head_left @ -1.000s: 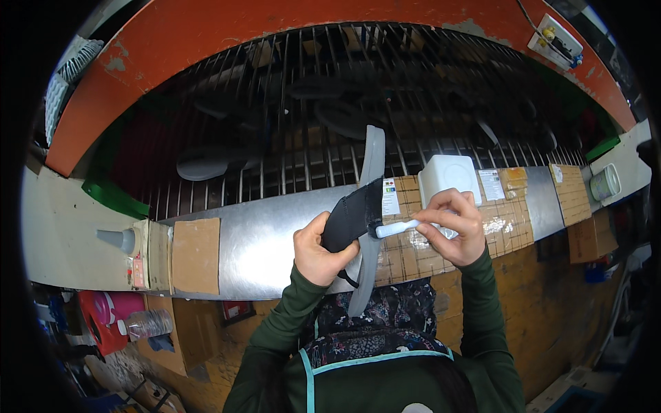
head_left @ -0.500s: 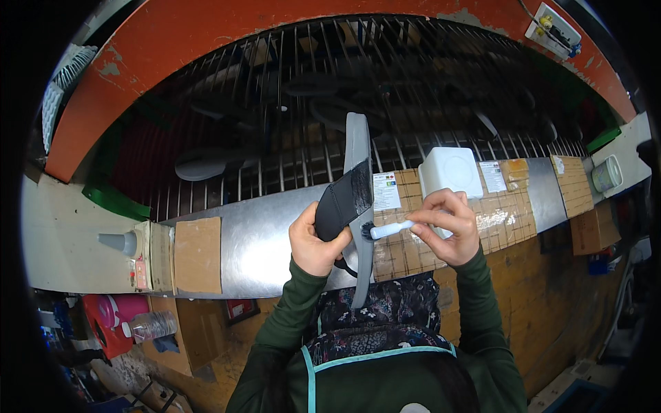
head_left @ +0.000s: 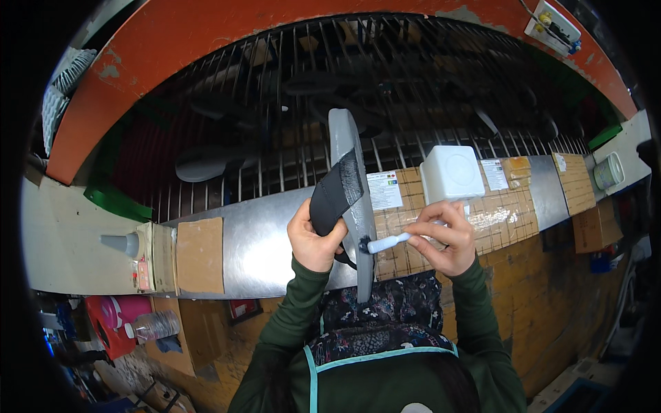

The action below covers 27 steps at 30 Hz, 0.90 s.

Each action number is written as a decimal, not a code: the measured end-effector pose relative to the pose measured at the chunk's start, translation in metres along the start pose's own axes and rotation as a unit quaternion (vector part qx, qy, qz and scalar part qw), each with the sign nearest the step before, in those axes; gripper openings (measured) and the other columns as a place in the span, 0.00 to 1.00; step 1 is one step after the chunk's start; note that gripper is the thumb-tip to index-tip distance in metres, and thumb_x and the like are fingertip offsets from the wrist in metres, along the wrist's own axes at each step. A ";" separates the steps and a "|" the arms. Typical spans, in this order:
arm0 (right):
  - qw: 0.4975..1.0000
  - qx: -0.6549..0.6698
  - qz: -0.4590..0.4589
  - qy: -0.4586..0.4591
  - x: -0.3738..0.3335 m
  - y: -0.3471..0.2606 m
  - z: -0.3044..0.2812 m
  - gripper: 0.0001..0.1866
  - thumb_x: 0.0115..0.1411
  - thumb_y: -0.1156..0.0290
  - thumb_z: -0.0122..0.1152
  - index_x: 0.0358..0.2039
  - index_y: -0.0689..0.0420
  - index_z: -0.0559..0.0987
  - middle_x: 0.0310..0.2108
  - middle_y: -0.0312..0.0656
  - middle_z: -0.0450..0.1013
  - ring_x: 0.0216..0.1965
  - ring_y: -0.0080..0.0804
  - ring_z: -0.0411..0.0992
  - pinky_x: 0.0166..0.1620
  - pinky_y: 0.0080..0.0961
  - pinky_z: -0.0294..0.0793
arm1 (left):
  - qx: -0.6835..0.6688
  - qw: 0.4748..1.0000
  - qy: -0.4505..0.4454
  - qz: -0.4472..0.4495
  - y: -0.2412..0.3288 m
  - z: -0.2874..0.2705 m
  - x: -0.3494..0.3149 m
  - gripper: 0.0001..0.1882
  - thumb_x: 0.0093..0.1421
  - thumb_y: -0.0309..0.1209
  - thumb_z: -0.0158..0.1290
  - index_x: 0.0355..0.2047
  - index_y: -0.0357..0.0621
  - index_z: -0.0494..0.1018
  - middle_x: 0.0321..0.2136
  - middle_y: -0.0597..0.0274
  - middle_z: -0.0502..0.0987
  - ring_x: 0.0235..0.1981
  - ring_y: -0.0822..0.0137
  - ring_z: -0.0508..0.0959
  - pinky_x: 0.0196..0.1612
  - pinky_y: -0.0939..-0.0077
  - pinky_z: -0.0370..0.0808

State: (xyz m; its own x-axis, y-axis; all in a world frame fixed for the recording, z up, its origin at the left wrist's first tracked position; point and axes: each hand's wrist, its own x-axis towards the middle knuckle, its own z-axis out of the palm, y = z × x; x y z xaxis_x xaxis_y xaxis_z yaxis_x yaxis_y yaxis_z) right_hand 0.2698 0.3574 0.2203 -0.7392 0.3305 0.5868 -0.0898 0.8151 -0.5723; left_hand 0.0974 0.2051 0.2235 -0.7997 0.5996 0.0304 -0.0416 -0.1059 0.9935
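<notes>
A grey-soled sandal (head_left: 342, 180) with a wide black strap is held up on its edge over the near side of the metal bench. My left hand (head_left: 313, 237) grips it by the strap, thumb tucked in near the sole. Between the fingertips of my right hand (head_left: 444, 237) is a small white-handled brush (head_left: 389, 242). Its dark bristles touch the side edge of the sole, below the strap. A white square plastic container (head_left: 453, 173) stands just beyond my right hand; its opening is hidden.
Behind the bench (head_left: 251, 237) runs a rack of metal rollers (head_left: 303, 155) carrying other sandals (head_left: 206, 164), under an orange hood (head_left: 227, 31). Cardboard (head_left: 200, 255) lies at the left, beside a grey cone (head_left: 120, 243). A white tub (head_left: 607, 172) stands far right.
The brush has moved slightly down along the sole's edge, my right hand lowering with it. The sandal has tilted, its upper end leaning further left and showing more of the strap.
</notes>
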 end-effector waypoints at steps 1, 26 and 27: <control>1.000 -0.004 -0.003 -0.008 -0.001 0.000 0.000 0.11 0.48 0.68 0.71 0.34 0.53 0.85 0.30 0.33 0.72 0.27 0.22 0.66 0.37 0.24 0.57 | -0.011 1.000 -0.006 -0.008 -0.002 0.000 0.000 0.12 0.51 0.17 0.54 0.37 0.35 0.71 0.22 0.68 0.74 0.15 0.82 0.70 0.15 0.88 0.66; 0.922 0.298 0.247 0.026 -0.026 -0.009 0.018 0.09 0.57 0.74 0.65 0.38 0.62 0.83 0.34 0.37 0.69 0.35 0.22 0.69 0.38 0.18 0.69 | -0.120 0.989 -0.047 0.075 -0.025 -0.011 0.008 0.24 0.56 0.20 0.59 0.50 0.34 0.61 0.33 0.57 0.77 0.28 0.74 0.79 0.28 0.84 0.78; 0.929 0.275 0.244 0.033 -0.028 -0.011 0.017 0.09 0.57 0.74 0.65 0.38 0.62 0.83 0.34 0.36 0.69 0.35 0.22 0.69 0.38 0.18 0.69 | -0.115 0.989 -0.040 0.079 -0.025 -0.011 0.008 0.24 0.56 0.20 0.60 0.49 0.34 0.61 0.34 0.57 0.77 0.28 0.74 0.79 0.28 0.84 0.78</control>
State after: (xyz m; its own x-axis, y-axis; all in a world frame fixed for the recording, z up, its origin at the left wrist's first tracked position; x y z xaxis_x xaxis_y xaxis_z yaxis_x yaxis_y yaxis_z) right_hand 0.2802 0.3313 0.2000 -0.7407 0.6400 0.2042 -0.0960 0.1999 -0.9751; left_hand 0.0854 0.2038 0.1982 -0.7581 0.6201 0.2018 -0.0617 -0.3763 0.9245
